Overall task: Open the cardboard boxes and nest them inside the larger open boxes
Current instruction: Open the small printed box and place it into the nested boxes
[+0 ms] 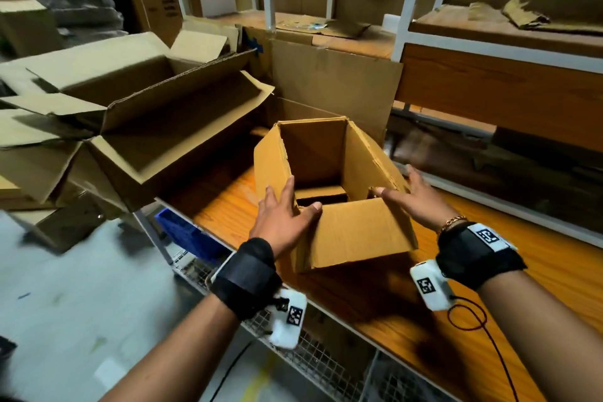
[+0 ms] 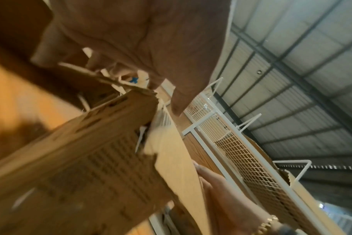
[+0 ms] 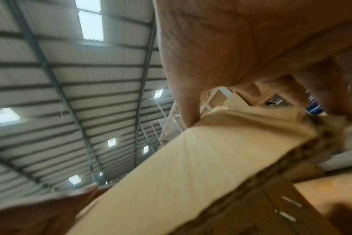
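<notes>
Orange wood-grain shelving (image 1: 538, 277) on white metal posts carries the work, its front edged with wire mesh; beyond it lie brown cardboard sheets and torn scraps on more shelves. On this surface sits the small cardboard box (image 1: 346, 228), plain corrugated kraft, tilted toward the person with its top flaps up and its inside open. The left hand (image 1: 282, 220) lies over the near left corner, fingers straight and spread, thumb across the near flap's edge; the right hand (image 1: 421, 202) presses flat on the right wall, fingers straight and slightly apart. To the left, well apart from it, rests the larger open box (image 1: 169, 137), long and rectangular with flaps splayed outward, and another open carton (image 1: 107, 72) behind that. A blue plastic bin (image 1: 186, 235) sits under the shelf edge. Only the wrist views show the ribbed metal roof (image 3: 50, 95) with its bright skylights; the left wrist view also shows the box's fluted, ragged flap edge (image 2: 103, 143) up close, heavily blurred.
</notes>
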